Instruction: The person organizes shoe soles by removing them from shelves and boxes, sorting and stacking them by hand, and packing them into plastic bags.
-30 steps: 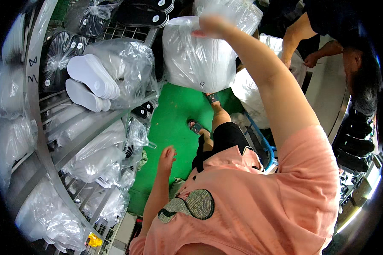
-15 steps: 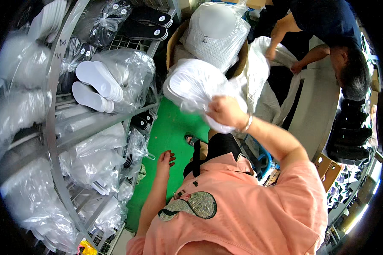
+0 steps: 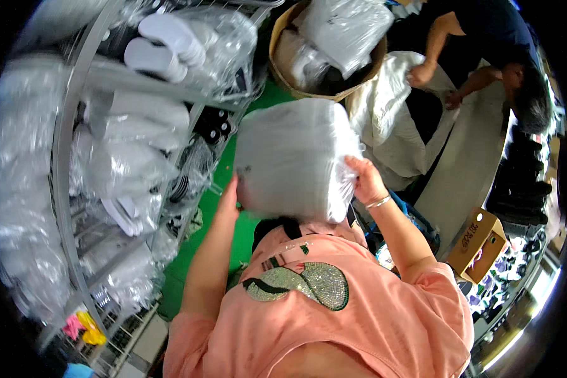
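Observation:
A clear plastic bag of white insoles [image 3: 290,160] hangs in front of my body, slightly blurred. My right hand [image 3: 366,179] grips the bunched plastic at the bag's right end. At its left edge, my left hand [image 3: 231,196] supports the bag, with some fingers hidden behind it. Beyond the bag stands a round brown bin [image 3: 339,96] holding more plastic-wrapped bundles [image 3: 346,31]. To the right of the bin, a co-worker's hands [image 3: 424,74] hold a large white sack [image 3: 378,107] with its mouth spread.
On the left a metal rack [image 3: 75,126] carries several plastic bags of insoles [image 3: 138,160]. Green floor [image 3: 230,242] shows between rack and body. On the right are a pale table [image 3: 460,179], a cardboard box [image 3: 475,242] and stacked black items [image 3: 516,195].
My left hand has risen from beside my body to the bag's left edge. The bag has come lower and nearer and turned broadside. My view has shifted, so the rack and bin appear higher.

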`<state>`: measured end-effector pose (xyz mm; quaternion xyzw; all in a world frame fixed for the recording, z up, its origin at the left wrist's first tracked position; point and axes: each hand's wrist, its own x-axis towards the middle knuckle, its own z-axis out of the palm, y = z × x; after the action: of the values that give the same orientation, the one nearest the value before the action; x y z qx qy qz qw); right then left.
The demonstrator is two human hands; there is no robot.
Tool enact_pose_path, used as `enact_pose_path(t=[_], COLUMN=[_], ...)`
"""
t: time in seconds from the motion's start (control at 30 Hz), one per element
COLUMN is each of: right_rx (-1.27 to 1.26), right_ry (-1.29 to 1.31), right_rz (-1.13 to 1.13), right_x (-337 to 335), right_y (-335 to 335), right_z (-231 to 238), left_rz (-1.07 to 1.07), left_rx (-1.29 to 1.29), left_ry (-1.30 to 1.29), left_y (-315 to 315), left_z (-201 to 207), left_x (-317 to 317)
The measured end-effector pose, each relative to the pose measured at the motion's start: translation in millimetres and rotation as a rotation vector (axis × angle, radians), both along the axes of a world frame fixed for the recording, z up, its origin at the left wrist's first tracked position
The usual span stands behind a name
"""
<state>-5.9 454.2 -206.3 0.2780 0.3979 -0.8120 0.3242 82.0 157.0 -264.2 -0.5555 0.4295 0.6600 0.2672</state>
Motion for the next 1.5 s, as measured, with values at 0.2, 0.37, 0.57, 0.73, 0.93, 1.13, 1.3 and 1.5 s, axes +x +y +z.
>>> enact_pose_path(t=[0.2, 0.37, 0.57, 0.73, 0.93, 1.13, 1.3, 1.5], right_rx=[0.036, -0.084, 0.159, -0.025, 0.026, -0.116, 0.018, 0.564], right_ry=[-0.253, -0.246, -0.398, -0.392, -0.338, -0.446, -0.480, 0.333], right_rz=[-0.047, 0.009, 0.047, 0.048, 0.001, 0.006, 0.048, 1.161], right_x=[10, 38, 42, 37, 37, 40, 50, 139], right_y=[-10, -14, -44, -41, -53, -59, -76, -58], right_z=[-60, -74, -63, -80, -150, -223, -274, -446], left_rz=[-0.183, -0.340, -0.092, -0.113, -0.173, -0.381, -0.508, -0.924], left_rx=[-0.247, -0.215, -0.350, -0.205, -0.345, -0.338, -0.503, -1.019], left_ry=[0.060, -0.003, -0.015, 0.005, 0.142, 0.085, 0.037, 0.038], left_y=[-17, -35, -34, -45, -68, -77, -82, -90], left_z=[-20, -70, -132, -94, -133, -198, -265, -334], left_x=[-21, 14, 78, 43, -9, -58, -70, -48])
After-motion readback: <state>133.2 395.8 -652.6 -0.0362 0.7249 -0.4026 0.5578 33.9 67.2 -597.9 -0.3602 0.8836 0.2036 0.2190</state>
